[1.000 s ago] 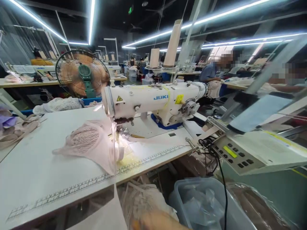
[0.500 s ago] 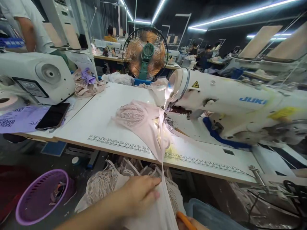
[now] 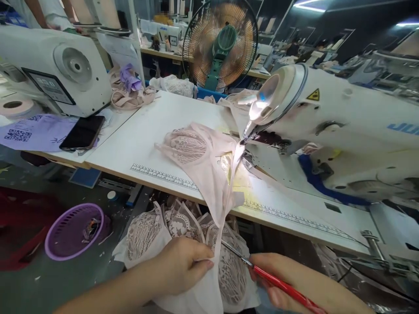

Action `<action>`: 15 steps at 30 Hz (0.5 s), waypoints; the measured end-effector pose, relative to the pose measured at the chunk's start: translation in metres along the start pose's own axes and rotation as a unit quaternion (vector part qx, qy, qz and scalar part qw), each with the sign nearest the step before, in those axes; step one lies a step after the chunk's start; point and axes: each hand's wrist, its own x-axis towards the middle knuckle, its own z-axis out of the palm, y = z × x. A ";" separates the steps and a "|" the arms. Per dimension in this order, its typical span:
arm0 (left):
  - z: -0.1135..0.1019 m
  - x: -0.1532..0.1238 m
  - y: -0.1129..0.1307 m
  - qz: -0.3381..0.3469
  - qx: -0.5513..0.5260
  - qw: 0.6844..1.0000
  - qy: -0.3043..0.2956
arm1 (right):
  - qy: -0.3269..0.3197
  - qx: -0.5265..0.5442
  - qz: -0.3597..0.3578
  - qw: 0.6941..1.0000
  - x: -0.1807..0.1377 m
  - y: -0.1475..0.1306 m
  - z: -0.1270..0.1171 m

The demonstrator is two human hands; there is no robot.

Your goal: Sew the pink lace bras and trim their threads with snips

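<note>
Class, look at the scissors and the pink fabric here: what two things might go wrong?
1. The scissors point close to the left hand pinching the fabric; a slip might nick a finger.
2. Their blade also lies over the lace pieces below; it might snip them too.

Dark ceiling (image 3: 360, 17), strip lights (image 3: 304, 4); fan (image 3: 222, 43) behind white worktable (image 3: 153, 122); grey floor (image 3: 49, 283).

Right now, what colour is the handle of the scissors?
Red: the scissors show best in the head view.

The head camera looks forward and down, close above the left hand (image 3: 183, 266) and sewing table (image 3: 137, 148).
</note>
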 end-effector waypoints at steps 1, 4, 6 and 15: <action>0.000 0.000 0.000 0.000 0.003 1.000 -0.003 | -0.041 -0.024 -0.003 0.999 0.007 -0.008 -0.003; -0.002 0.000 -0.001 0.000 -0.009 1.000 -0.007 | -0.114 -0.080 -0.011 0.990 0.022 -0.031 -0.010; -0.003 -0.001 -0.002 0.002 -0.016 1.000 -0.007 | -0.123 -0.096 0.001 0.988 0.027 -0.040 -0.014; -0.010 -0.004 0.006 0.107 -0.038 0.992 0.053 | 0.007 0.087 -0.020 0.996 0.027 -0.014 0.017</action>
